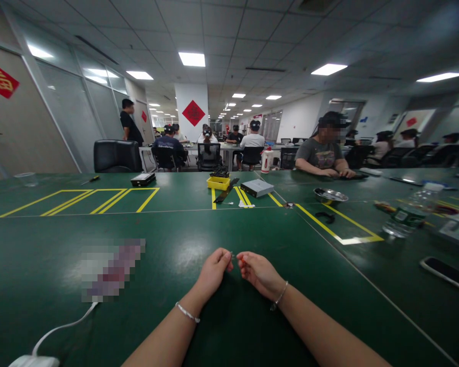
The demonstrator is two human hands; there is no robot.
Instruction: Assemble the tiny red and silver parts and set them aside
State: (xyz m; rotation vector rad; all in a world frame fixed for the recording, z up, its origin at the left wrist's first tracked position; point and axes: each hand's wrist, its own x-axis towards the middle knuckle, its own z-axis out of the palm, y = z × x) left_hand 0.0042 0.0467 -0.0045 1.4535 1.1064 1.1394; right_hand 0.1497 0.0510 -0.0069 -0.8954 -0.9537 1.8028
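Right hand [260,273] pinches one orange item [243,260] beside left hand [213,271].

Left hand [213,271] beside right hand [260,274], both pinched.

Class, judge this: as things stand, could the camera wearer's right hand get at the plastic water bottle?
Probably yes, with a stretch: nothing visible blocks the green tabletop between the right hand and plastic water bottle. However, the hand seems to hold a small orange item, which may need setting down first.
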